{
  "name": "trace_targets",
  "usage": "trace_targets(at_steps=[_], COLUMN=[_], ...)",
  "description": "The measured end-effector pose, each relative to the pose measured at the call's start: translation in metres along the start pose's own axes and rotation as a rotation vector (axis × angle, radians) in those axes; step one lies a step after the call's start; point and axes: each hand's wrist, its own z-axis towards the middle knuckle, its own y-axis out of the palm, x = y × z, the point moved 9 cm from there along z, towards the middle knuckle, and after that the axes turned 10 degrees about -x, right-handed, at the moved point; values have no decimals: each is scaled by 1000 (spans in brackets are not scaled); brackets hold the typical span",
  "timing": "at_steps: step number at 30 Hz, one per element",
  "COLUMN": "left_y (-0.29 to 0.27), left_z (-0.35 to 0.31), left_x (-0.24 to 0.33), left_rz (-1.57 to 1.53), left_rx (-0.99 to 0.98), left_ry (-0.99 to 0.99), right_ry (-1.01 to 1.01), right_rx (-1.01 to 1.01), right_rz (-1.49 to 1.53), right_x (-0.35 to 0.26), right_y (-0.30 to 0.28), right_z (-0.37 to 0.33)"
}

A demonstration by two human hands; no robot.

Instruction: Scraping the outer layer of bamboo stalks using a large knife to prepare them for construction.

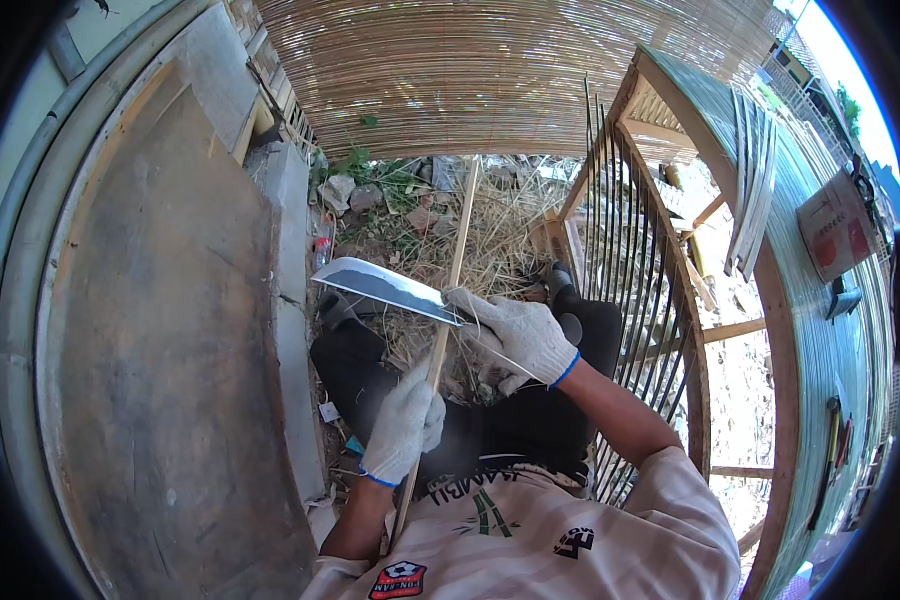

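My left hand [403, 425], in a white knit glove with a blue cuff, is closed around a long, narrow bamboo strip [457, 245]. The strip runs from beside my waist up past the straw-covered ground. In a matching glove, my right hand [520, 335] grips a wide-bladed machete [382, 288], whose handle is hidden in the fist. The blade points left, crossing the strip just above my left hand, with its broad tip out over my left knee. A thin sliver [510, 362] trails beneath my right hand.
A wooden board [170, 350] leans along the left. To the right stands a wooden frame [692, 350] with dark rods, beside a green-covered bench [820, 390] bearing a bucket [835, 225] and pale strips [755, 180]. A bamboo screen [470, 80] closes the far side; stones [365, 197] lie below it.
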Motion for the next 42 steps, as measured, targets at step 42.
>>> trace_targets(at_steps=[42], left_y=[-15], left_z=[18], left_x=[3], left_rz=[95], left_rx=[160], left_ry=[-2], right_ry=[2], right_rx=[-168], right_rz=[-76], right_x=[-20], right_y=[29], right_z=[-4])
